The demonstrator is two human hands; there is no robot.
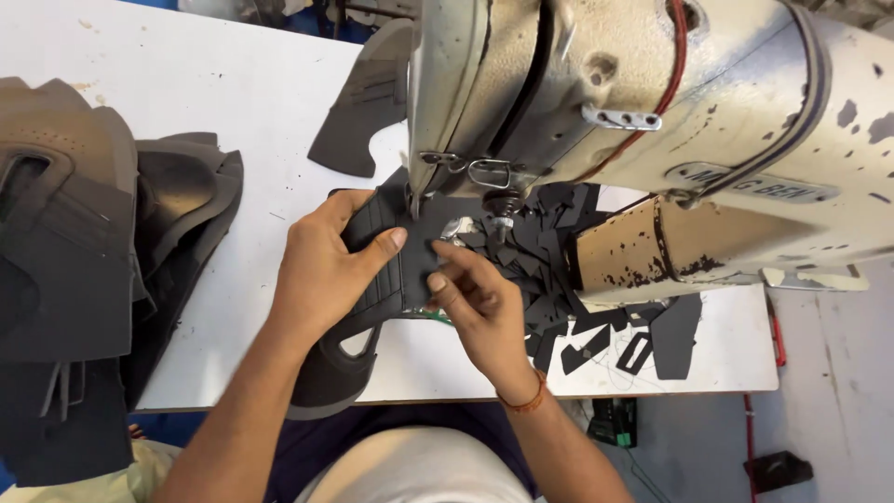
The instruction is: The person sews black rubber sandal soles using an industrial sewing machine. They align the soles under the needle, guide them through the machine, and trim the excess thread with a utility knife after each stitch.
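A black shoe-upper piece (396,279) lies on the white table (233,84) under the head of a worn cream sewing machine (652,102). My left hand (326,270) rests flat on the piece's left side, thumb pressing its ribbed top. My right hand (470,298) pinches the piece's right edge just in front of the presser foot (456,228). The needle area is partly hidden by the machine head.
A stack of black cut upper pieces (84,242) fills the table's left side. Another black piece (363,102) lies behind the machine head. Several small black scraps (596,317) are heaped right of the needle. The table's front edge runs near my lap.
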